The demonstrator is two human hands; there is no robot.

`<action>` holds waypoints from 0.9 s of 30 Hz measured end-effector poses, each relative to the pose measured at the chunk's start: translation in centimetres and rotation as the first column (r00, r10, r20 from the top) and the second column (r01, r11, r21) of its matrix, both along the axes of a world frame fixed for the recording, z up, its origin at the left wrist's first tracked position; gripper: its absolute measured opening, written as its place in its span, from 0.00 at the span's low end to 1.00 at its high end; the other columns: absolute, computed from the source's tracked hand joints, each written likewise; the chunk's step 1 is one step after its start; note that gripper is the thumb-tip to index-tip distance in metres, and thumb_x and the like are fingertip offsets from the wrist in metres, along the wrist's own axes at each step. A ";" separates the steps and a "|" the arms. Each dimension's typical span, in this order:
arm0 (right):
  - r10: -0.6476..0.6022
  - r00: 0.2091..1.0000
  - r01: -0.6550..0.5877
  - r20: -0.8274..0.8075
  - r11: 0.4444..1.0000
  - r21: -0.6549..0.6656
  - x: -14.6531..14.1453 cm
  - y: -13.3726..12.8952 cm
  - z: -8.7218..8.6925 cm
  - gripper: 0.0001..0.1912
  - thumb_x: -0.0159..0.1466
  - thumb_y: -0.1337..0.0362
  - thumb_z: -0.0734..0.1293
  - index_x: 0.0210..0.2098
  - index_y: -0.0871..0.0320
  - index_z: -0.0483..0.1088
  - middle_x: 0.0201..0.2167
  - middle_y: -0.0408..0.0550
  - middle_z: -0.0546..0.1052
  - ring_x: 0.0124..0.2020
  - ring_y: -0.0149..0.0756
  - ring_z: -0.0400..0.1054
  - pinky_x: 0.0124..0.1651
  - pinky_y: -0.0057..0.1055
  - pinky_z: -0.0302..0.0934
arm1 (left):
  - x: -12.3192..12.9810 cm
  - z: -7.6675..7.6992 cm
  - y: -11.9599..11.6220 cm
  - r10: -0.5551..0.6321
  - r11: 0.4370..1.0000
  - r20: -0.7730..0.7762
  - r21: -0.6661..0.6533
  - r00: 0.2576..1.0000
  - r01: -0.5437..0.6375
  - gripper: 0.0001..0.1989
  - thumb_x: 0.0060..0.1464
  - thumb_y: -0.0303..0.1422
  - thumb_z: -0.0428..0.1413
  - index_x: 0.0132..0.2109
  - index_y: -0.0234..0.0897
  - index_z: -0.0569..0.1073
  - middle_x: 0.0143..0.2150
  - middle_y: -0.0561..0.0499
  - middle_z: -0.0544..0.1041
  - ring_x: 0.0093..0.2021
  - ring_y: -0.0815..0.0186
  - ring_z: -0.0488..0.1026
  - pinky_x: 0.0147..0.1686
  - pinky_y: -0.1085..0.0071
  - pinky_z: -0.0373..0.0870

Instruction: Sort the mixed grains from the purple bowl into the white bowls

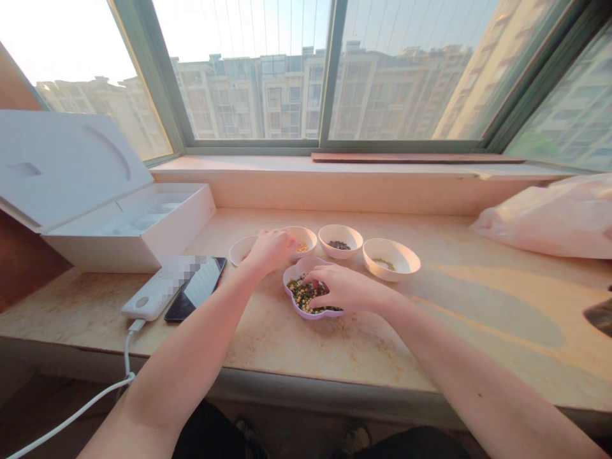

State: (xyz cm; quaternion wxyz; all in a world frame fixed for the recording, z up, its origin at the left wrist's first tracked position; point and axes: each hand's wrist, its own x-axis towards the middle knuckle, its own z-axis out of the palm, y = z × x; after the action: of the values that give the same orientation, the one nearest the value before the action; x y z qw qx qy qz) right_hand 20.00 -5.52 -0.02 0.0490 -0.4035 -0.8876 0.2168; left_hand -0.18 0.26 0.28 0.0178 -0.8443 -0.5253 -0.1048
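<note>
A purple scalloped bowl [288, 290] holds mixed beans [306, 299], yellow, green and dark. My right hand [345, 288] reaches into it from the right, thumb and fingers apart, fingertips at the beans. My left hand [273, 248] hovers between two white bowls behind it, fingers bent down and together; what they may hold is hidden. Under its wrist side the leftmost white bowl [238, 252] is partly covered. The second white bowl [310, 237] contains yellow beans [302, 247]. To its right, a white bowl [329, 234] has dark beans [339, 245], and another white bowl [406, 258] has small greenish beans [384, 262].
Left of my arm lie a phone [197, 290] and a white power bank [149, 298] with a white cable [127, 350]. An opened white box [176, 223] stands behind them. At the right are a plastic bag [549, 217] and a dark object [600, 317]. Windows line the back.
</note>
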 end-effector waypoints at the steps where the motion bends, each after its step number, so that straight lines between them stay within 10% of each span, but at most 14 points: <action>1: -0.020 1.000 0.020 0.012 1.000 -0.006 0.0 0.0 -0.1 0.09 0.62 0.59 0.73 0.39 0.57 0.79 0.38 0.49 0.81 0.36 0.41 0.73 0.34 0.33 0.57 | 0.0 0.0 0.0 0.005 1.000 -0.003 0.004 1.000 -0.005 0.19 0.68 0.35 0.47 0.40 0.36 0.82 0.46 0.41 0.82 0.45 0.55 0.78 0.50 0.60 0.67; 27: -0.038 0.991 0.035 -0.128 0.999 -0.030 0.6 0.4 -0.9 0.10 0.62 0.73 0.65 0.37 0.55 0.77 0.36 0.45 0.81 0.35 0.36 0.73 0.36 0.30 0.60 | 0.3 -0.2 0.1 0.007 1.000 0.051 0.029 0.999 -0.008 0.18 0.68 0.35 0.49 0.37 0.37 0.81 0.43 0.43 0.83 0.43 0.56 0.79 0.45 0.64 0.68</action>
State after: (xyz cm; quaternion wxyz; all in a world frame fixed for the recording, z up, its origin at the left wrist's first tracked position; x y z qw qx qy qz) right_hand 20.56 -5.15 -0.93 0.1043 -0.4055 -0.8719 0.2538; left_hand 0.08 0.39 0.04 0.0172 -0.8390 -0.5271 -0.1340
